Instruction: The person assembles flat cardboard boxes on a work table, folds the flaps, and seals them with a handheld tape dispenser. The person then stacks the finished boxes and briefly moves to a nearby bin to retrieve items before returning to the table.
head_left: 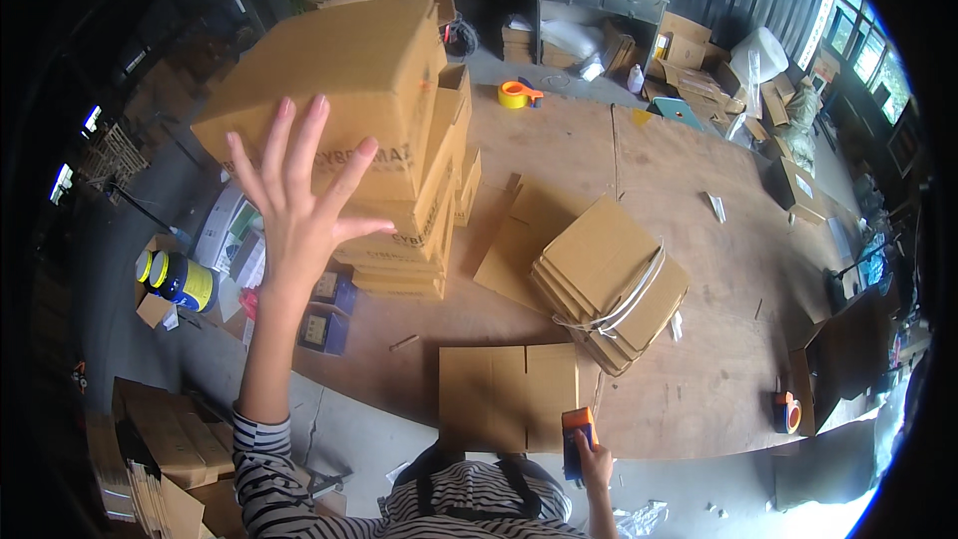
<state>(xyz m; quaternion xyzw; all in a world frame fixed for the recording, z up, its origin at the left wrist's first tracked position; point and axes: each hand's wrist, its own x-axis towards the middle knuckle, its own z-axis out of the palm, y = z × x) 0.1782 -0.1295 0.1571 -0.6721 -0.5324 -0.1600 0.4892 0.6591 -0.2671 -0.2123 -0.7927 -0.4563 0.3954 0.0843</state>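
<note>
L hand (294, 210) nr boxes (324, 50); ctn (489, 394) at tbl (709, 369) edge, room R.

Upper left, the left hand (297, 205) spreads its fingers before a stacked carton (319, 55); contact is unclear. At lower centre, the right hand (597, 464) grips an orange-and-blue tool (576, 439) beside a cardboard piece (482, 394). Tied flattened cartons (596, 252) lie right of centre.

A brown cardboard box (319, 50), closed on top, crowns a stack of cartons (399, 277) — the orange-and-dark-blue tape dispenser (576, 436) sits in the right hand (597, 465).
</note>
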